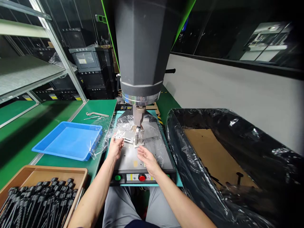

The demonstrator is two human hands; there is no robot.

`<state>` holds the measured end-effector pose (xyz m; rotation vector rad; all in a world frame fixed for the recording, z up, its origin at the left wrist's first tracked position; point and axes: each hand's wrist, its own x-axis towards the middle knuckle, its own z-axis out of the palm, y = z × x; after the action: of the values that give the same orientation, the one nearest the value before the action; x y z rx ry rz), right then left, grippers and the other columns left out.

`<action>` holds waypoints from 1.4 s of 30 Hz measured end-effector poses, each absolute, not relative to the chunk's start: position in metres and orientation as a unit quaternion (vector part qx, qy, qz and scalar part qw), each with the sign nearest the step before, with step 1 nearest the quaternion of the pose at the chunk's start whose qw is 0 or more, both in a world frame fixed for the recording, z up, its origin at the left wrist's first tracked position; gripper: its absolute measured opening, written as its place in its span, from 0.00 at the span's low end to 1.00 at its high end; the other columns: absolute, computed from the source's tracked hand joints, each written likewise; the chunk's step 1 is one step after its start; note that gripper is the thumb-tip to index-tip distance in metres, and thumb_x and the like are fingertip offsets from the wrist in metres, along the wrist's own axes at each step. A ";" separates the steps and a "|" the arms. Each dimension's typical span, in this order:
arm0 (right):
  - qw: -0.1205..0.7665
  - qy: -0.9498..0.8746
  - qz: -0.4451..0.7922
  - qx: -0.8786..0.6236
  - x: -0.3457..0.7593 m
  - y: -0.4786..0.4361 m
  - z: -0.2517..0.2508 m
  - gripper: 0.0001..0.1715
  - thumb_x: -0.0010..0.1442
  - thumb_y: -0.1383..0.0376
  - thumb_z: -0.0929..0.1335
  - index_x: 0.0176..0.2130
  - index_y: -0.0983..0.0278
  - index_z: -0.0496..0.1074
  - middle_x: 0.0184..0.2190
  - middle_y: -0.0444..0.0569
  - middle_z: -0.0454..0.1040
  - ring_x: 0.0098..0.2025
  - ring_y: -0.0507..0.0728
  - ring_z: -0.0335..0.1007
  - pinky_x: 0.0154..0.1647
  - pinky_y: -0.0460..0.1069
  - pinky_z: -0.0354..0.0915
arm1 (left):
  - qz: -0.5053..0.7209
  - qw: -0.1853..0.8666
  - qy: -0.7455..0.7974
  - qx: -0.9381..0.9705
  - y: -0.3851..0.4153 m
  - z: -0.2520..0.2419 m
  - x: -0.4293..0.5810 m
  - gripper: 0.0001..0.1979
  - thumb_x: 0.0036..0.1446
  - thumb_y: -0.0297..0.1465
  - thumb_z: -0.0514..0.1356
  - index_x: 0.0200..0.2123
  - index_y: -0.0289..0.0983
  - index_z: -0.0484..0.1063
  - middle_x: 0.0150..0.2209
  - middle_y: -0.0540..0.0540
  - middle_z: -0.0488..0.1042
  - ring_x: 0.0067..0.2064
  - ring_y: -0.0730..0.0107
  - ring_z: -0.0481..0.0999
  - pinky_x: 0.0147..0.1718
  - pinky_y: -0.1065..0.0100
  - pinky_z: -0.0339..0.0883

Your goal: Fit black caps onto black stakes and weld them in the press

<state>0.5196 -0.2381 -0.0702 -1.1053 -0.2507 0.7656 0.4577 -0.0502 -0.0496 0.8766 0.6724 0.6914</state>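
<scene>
My left hand (116, 148) is at the left of the machine's metal base plate (129, 158), fingers curled together. Its fingertips meet the end of a slotted metal bracket (128, 140) and crumpled clear film (111, 133); whether anything is pinched is hidden. My right hand (146, 157) is open over the plate, fingers stretched toward the small metal fixture (139, 144). I see no object in it. Above the fixture comes down the metal tool head (139, 115) of a large grey press-like machine (142, 47). A small black piece (138, 127) shows at its tip.
A green button (117, 178) and a red button (142, 178) line the machine's front. At left are a blue tray (71, 139), a wrench (97, 114) and a brown tray (80, 172) of black long-stemmed parts (45, 196). A black-lined bin (175, 136) stands right.
</scene>
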 end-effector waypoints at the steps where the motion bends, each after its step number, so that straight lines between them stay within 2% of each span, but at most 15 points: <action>1: 0.790 -0.112 0.383 -0.466 0.518 -0.239 -0.061 0.36 0.44 0.60 0.80 0.52 0.61 0.72 0.50 0.55 0.74 0.54 0.63 0.69 0.54 0.57 0.65 | 0.324 0.794 0.317 0.405 -0.050 -0.050 0.458 0.30 0.47 0.24 0.67 0.54 0.41 0.63 0.30 0.52 0.75 0.25 0.77 0.74 0.23 0.77 0.64; 3: 0.814 -0.073 0.440 -0.372 0.520 -0.237 -0.042 0.31 0.51 0.53 0.76 0.51 0.62 0.72 0.47 0.55 0.75 0.50 0.62 0.72 0.45 0.55 0.70 | 0.327 0.795 0.325 0.395 -0.050 -0.051 0.459 0.26 0.47 0.24 0.68 0.49 0.40 0.65 0.30 0.51 0.75 0.25 0.77 0.74 0.23 0.77 0.64; 5: 0.827 0.010 0.465 -0.316 0.526 -0.231 -0.027 0.24 0.60 0.48 0.70 0.44 0.65 0.73 0.41 0.54 0.77 0.44 0.60 0.75 0.38 0.52 0.71 | 0.327 0.797 0.327 0.387 -0.050 -0.053 0.460 0.23 0.47 0.24 0.68 0.46 0.39 0.65 0.29 0.51 0.75 0.26 0.76 0.74 0.23 0.77 0.64; 7: 0.832 0.088 0.454 -0.306 0.534 -0.224 -0.018 0.20 0.67 0.52 0.64 0.38 0.66 0.73 0.34 0.51 0.77 0.36 0.56 0.75 0.34 0.49 0.71 | 0.325 0.800 0.327 0.383 -0.050 -0.054 0.460 0.22 0.46 0.24 0.67 0.45 0.39 0.65 0.29 0.51 0.75 0.26 0.76 0.74 0.22 0.77 0.64; 9: 0.839 0.122 0.427 -0.314 0.540 -0.219 -0.016 0.16 0.69 0.60 0.63 0.35 0.67 0.73 0.30 0.50 0.76 0.32 0.53 0.75 0.31 0.46 0.70 | 0.324 0.802 0.326 0.381 -0.049 -0.055 0.460 0.21 0.46 0.24 0.67 0.43 0.38 0.65 0.29 0.51 0.74 0.25 0.77 0.74 0.22 0.77 0.63; 12: 0.846 0.131 0.403 -0.325 0.542 -0.215 -0.020 0.13 0.69 0.66 0.63 0.35 0.66 0.73 0.29 0.49 0.76 0.30 0.52 0.74 0.29 0.44 0.70 | 0.326 0.803 0.324 0.379 -0.047 -0.058 0.460 0.21 0.46 0.24 0.67 0.43 0.38 0.65 0.29 0.52 0.74 0.25 0.77 0.74 0.22 0.78 0.63; 16: 0.848 0.129 0.390 -0.334 0.541 -0.215 -0.025 0.12 0.69 0.67 0.63 0.35 0.66 0.73 0.28 0.48 0.76 0.29 0.51 0.74 0.28 0.44 0.69 | 0.327 0.804 0.327 0.375 -0.044 -0.061 0.459 0.24 0.46 0.24 0.68 0.46 0.38 0.64 0.29 0.51 0.75 0.25 0.78 0.74 0.22 0.78 0.64; 28: 0.841 0.113 0.393 -0.353 0.537 -0.218 -0.038 0.08 0.66 0.63 0.66 0.37 0.63 0.73 0.31 0.48 0.76 0.30 0.52 0.74 0.31 0.45 0.70 | 0.321 0.806 0.328 0.374 -0.044 -0.065 0.460 0.24 0.47 0.23 0.68 0.47 0.37 0.65 0.30 0.51 0.74 0.25 0.79 0.74 0.23 0.78 0.65; 31: 0.836 0.103 0.409 -0.350 0.533 -0.221 -0.037 0.09 0.66 0.61 0.66 0.37 0.63 0.72 0.32 0.48 0.76 0.31 0.53 0.74 0.32 0.46 0.71 | 0.320 0.811 0.330 0.363 -0.044 -0.063 0.460 0.23 0.48 0.23 0.67 0.47 0.36 0.66 0.30 0.50 0.74 0.24 0.79 0.74 0.22 0.79 0.65; 36: 0.813 0.117 0.472 -0.322 0.507 -0.237 -0.038 0.14 0.68 0.59 0.64 0.38 0.67 0.72 0.31 0.50 0.76 0.30 0.52 0.75 0.30 0.44 0.70 | 0.302 0.824 0.340 0.339 -0.047 -0.062 0.454 0.15 0.52 0.24 0.66 0.43 0.35 0.68 0.32 0.47 0.75 0.25 0.78 0.75 0.20 0.79 0.68; 39: 0.791 0.131 0.502 -0.324 0.488 -0.248 -0.045 0.14 0.68 0.60 0.64 0.38 0.68 0.71 0.30 0.51 0.76 0.29 0.52 0.74 0.28 0.44 0.70 | 0.284 0.832 0.367 0.303 -0.049 -0.063 0.447 0.08 0.54 0.25 0.65 0.36 0.35 0.69 0.31 0.48 0.75 0.24 0.79 0.75 0.20 0.80 0.69; 42: 0.783 0.143 0.507 -0.331 0.480 -0.256 -0.052 0.13 0.67 0.60 0.65 0.37 0.68 0.72 0.30 0.50 0.76 0.29 0.51 0.74 0.27 0.43 0.69 | 0.283 0.832 0.388 0.278 -0.048 -0.063 0.440 0.04 0.56 0.25 0.63 0.34 0.34 0.69 0.31 0.47 0.75 0.24 0.79 0.74 0.20 0.80 0.69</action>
<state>0.4800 -0.2564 -0.0517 -0.7134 0.3080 1.0935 0.4399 -0.0484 -0.0632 0.5892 0.8226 0.5994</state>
